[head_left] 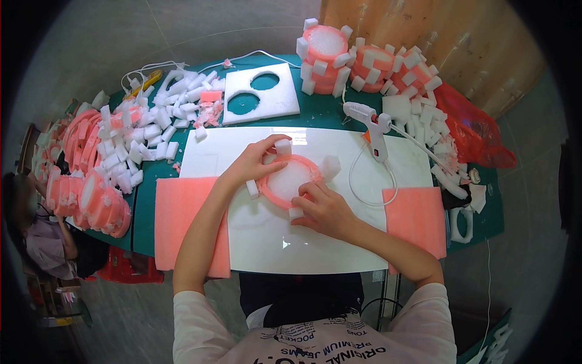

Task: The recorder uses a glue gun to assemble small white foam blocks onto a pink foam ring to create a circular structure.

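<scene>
The right fingers (308, 207) hide the lower right of the round piece (288, 181) at centre; the shirt (315, 346) is cut off below; a co-worker (47, 246), far left, is blurred.

Glare streaks the glossy white board (315, 255); edges bend and darken.

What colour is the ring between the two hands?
The ring is salmon pink, best seen in the head view.

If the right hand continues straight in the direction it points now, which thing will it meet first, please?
Most likely the pink ring: its rim lies right at the fingertips of the right hand. They may touch it; this single view leaves depth unclear.
</scene>
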{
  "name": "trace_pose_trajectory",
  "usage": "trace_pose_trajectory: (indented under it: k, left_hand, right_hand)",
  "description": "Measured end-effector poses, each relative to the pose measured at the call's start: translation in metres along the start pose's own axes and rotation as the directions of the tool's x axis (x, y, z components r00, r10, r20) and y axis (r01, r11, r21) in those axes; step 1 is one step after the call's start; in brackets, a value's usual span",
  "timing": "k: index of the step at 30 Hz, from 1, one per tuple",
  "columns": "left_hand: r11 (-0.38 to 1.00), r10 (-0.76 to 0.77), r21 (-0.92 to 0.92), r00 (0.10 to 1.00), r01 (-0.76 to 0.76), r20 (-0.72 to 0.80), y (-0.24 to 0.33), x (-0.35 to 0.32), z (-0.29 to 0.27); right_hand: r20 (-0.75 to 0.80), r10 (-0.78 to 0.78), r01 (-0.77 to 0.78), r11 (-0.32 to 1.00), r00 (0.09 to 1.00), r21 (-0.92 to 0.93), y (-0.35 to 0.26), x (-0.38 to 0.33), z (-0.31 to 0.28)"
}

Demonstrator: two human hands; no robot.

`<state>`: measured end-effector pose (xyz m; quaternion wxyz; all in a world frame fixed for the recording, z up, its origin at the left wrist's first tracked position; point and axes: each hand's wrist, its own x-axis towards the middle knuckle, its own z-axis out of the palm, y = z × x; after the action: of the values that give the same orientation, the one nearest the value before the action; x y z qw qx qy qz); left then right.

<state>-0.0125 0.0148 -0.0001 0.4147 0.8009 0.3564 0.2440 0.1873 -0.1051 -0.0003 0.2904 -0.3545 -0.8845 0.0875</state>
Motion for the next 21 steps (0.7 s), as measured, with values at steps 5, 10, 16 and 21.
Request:
trace_pose_trajectory:
  k: [5,10,16,21]
  left_hand:
    - [1.000,-0.002,0.005,1.000,0.002,-0.003,-0.0003,0.0001,0.0007]
    - [1.000,0.003,0.012,1.000,-0.003,0.002,0.0010,0.0005,0.0007]
    - [1.000,0.002,0.004,1.000,-0.002,-0.001,-0.0005,-0.0001,0.0002]
    - [1.000,-0.004,-0.003,1.000,0.004,0.006,0.0005,0.0000,0.0006]
  right_hand:
    - [0.003,0.001,-0.001,1.000,1.000,0.000,0.0002,-0.0004,-0.0003]
    - [-0.006,-0.009,0.009,1.000,1.000,-0.005,0.0003,-0.0001,-0.0014]
    - [-0.004,-0.003,0.003,1.000,1.000,0.003,-0.0003,0.0006,-0.0012]
    - [0.001,-0.010,0.010,1.000,1.000,0.002,0.0004,0.0003,-0.0014]
